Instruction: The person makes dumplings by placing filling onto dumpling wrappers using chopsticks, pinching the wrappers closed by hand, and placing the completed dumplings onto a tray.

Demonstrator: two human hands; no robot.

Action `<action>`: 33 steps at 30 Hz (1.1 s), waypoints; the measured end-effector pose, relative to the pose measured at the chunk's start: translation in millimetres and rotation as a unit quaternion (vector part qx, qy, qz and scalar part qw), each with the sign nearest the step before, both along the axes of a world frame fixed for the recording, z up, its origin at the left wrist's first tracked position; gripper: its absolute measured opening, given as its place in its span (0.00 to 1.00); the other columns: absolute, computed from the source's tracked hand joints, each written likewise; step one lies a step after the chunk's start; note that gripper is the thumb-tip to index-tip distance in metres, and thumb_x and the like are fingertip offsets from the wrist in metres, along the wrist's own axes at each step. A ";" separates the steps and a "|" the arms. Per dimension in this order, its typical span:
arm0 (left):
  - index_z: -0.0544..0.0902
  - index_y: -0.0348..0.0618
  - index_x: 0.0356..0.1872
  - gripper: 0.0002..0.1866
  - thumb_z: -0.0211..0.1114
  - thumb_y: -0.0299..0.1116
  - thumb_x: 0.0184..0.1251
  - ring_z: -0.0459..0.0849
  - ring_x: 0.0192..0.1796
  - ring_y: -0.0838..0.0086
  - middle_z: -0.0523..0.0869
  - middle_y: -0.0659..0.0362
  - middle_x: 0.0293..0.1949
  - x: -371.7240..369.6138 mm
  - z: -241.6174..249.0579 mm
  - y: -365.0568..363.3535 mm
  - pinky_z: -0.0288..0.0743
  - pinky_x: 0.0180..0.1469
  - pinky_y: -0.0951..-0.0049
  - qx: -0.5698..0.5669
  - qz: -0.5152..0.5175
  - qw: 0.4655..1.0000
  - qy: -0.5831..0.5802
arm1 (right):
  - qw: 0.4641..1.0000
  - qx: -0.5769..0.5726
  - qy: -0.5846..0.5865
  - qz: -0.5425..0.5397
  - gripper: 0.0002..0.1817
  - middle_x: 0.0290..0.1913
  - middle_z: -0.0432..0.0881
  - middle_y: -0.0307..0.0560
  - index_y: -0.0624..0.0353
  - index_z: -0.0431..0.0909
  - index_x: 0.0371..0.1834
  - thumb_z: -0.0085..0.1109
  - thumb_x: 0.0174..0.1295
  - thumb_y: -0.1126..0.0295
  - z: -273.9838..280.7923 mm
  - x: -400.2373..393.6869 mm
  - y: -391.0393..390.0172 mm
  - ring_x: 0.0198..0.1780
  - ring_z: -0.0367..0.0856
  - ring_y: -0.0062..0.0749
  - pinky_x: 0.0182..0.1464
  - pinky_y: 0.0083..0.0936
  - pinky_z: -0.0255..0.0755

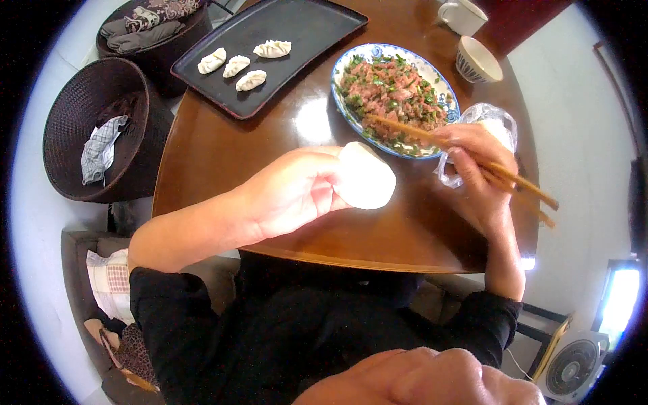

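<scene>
My left hand [304, 185] holds a round white dumpling wrapper [368, 177] by its edge, with the thumb over it, above the table. In my right hand [480, 165] is a pair of wooden chopsticks [518, 181], gripped near the middle. Their tips reach over the minced meat filling [395, 88] with chopped greens, heaped on a blue-patterned oval plate [337, 91]. A clear plastic bag [503, 116] with something white in it lies partly hidden behind my right hand. Several folded dumplings [273, 48] rest on a black tray [307, 34] at the back left.
The brown wooden table [223, 148] has a curved front edge close to my body. A patterned bowl [480, 61] and a white mug [464, 16] stand at the back right. Left of the table are woven baskets [57, 145] with cloth inside. A fan [572, 364] sits lower right.
</scene>
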State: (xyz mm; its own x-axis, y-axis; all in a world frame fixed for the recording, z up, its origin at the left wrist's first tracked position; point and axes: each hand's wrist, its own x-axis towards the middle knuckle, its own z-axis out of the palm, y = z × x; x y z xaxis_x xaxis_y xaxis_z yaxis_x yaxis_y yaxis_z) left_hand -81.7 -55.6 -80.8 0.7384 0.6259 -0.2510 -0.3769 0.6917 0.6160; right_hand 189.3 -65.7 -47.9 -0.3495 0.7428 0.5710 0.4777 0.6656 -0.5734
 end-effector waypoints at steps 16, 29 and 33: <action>0.69 0.24 0.60 0.27 0.47 0.22 0.56 0.74 0.64 0.61 0.75 0.45 0.61 6.1 -11.3 7.9 0.65 0.69 0.62 -0.040 0.012 0.999 -0.034 | 0.907 -0.258 0.299 -0.143 0.11 0.44 0.83 0.56 0.68 0.78 0.45 0.57 0.66 0.71 4.1 3.1 -0.7 0.47 0.85 0.39 0.49 0.31 0.82; 0.70 0.28 0.59 0.23 0.45 0.23 0.61 0.77 0.61 0.62 0.78 0.48 0.58 7.5 -18.2 5.7 0.67 0.68 0.62 -0.047 0.021 0.996 -0.079 | 0.966 -0.203 0.157 0.028 0.05 0.40 0.85 0.55 0.66 0.81 0.35 0.60 0.60 0.74 8.2 -6.7 -19.5 0.46 0.84 0.39 0.51 0.35 0.77; 0.66 0.26 0.63 0.28 0.46 0.23 0.58 0.76 0.63 0.62 0.77 0.47 0.60 8.2 -15.2 1.5 0.67 0.68 0.65 -0.035 0.042 0.997 -0.052 | 0.967 -0.207 0.138 0.063 0.05 0.41 0.85 0.56 0.66 0.80 0.37 0.59 0.61 0.76 5.4 -3.1 -18.3 0.47 0.84 0.38 0.52 0.33 0.77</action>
State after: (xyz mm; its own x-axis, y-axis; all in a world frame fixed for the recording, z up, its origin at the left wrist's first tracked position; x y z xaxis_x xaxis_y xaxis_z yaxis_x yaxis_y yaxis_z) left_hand -73.4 -54.1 -96.0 0.7086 0.6700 -0.2212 -0.4947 0.6953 0.5214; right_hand 186.2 -84.1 -42.5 -0.3289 0.8892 0.3179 0.1993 0.3944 -0.8971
